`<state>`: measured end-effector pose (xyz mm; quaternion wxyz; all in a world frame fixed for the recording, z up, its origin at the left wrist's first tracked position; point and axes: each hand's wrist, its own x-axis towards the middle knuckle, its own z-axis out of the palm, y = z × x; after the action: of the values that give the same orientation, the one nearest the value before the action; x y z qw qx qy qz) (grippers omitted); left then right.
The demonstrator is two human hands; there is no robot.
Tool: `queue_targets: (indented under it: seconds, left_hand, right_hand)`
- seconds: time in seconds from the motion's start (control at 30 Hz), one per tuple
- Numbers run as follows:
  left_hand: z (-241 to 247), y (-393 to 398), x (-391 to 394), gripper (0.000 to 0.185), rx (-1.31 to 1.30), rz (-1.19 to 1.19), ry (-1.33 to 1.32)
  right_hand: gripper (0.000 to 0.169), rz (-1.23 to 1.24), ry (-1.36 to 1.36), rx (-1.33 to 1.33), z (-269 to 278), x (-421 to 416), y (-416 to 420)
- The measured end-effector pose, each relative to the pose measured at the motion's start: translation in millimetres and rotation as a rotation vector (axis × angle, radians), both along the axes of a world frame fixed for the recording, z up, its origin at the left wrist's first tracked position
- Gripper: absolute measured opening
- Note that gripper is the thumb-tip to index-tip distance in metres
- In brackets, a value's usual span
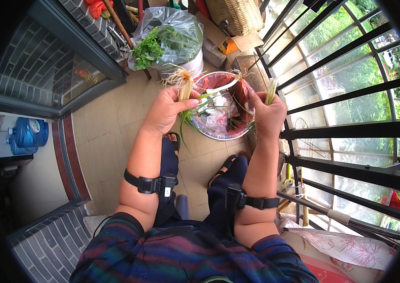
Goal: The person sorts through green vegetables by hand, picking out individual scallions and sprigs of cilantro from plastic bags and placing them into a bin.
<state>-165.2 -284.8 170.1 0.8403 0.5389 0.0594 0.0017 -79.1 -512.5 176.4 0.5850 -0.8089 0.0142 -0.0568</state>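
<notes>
My left hand [166,108] grips a bunch of scallions [186,88], its pale, tangled roots pointing up and away from me. One separate scallion [221,87] slants from near my left thumb towards my right hand, its root end over the bin. In my right hand [270,113] are a few white stalks [271,92] without visible roots; their lower part is hidden by the fingers. Beneath both hands stands a round bin [225,138] lined with a red plastic bag, holding crumpled white plastic and plant scraps. Green leaves hang between the hands over the bin's rim.
Beyond the bin, a clear plastic bag [182,28] of leafy greens rests on a white bucket [194,65]. A wicker basket [235,16] and a brick [214,53] lie further back. Black metal railings [348,129] run along the right; a glass door [62,70] is at the left.
</notes>
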Motion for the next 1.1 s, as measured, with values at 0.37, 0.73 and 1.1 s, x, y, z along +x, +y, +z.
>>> queue_targets:
  seconds: [0.37, 0.73, 1.1]
  left_hand:
    - [-4, -19, 4, 0.017, -0.015, -0.068, 0.033]
    - [-6, -36, 8, 0.024, 0.232, 0.016, 0.061]
    - [-6, -27, 7, 0.016, -0.002, -0.042, 0.183]
  right_hand:
    - [0.016, 0.367, 0.378, 0.626, 15, -18, 27]
    - [0.014, 0.409, 0.203, 0.128, 18, -27, 42]
    - [0.015, 0.176, 0.059, 0.096, 8, -16, 27]
